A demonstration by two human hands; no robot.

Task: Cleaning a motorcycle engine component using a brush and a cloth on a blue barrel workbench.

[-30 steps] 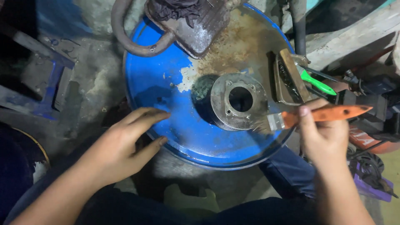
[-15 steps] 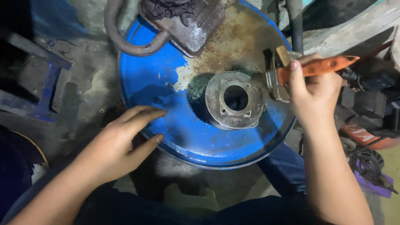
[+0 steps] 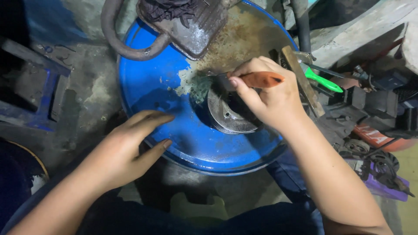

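A round grey metal engine part [image 3: 230,115] with a central bore lies on top of a blue drum lid [image 3: 183,130]. My right hand [image 3: 265,93] grips an orange-handled brush [image 3: 257,79] and holds it across the far side of the part, covering much of it. The bristles point left, over a patch of dirt on the lid. My left hand [image 3: 130,143] rests flat on the lid's near left rim with its fingers spread, holding nothing.
A dirty metal casing [image 3: 191,21] with a curved pipe [image 3: 117,39] sits at the lid's far edge. A wooden stick [image 3: 302,80] and green-handled pliers [image 3: 322,79] lie right of the drum. Tools and parts crowd the floor at right; a blue metal frame [image 3: 43,95] stands at left.
My right hand has swung the brush from the right of the drum leftwards over the metal part. The left hand has stayed on the rim.
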